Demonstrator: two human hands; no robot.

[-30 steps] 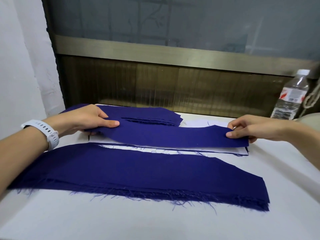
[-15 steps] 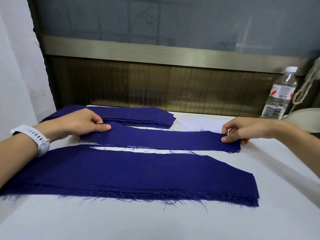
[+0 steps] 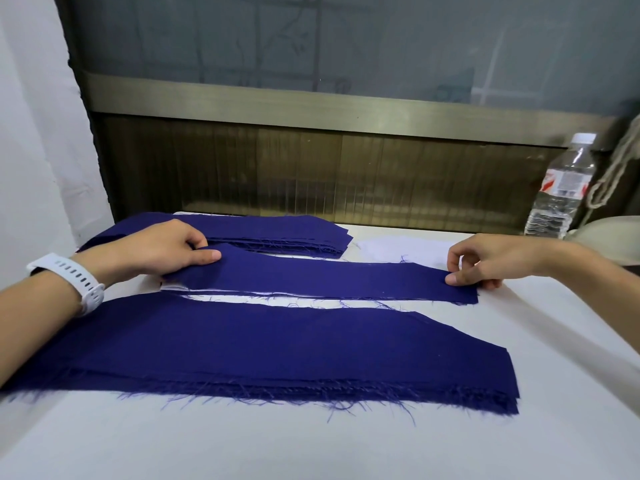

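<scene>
Left hand (image 3: 156,251), fingers pinching the left end of the long narrow navy fabric strip (image 3: 329,278). The strip lies flat across the white desk (image 3: 311,445), between the far stack of navy pieces (image 3: 277,233) and the near wide navy panel (image 3: 277,348). Right hand (image 3: 491,258), fingers nipping the strip's right end.

Navy fabric strip (image 3: 322,277) flat on white table, frayed edges, ends pinched.

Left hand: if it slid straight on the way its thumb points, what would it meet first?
Probably the stack of blue pieces: the left hand, gripping the narrow blue strip, points right and slightly away, toward the stack's front edge. Depth is unclear.
</scene>
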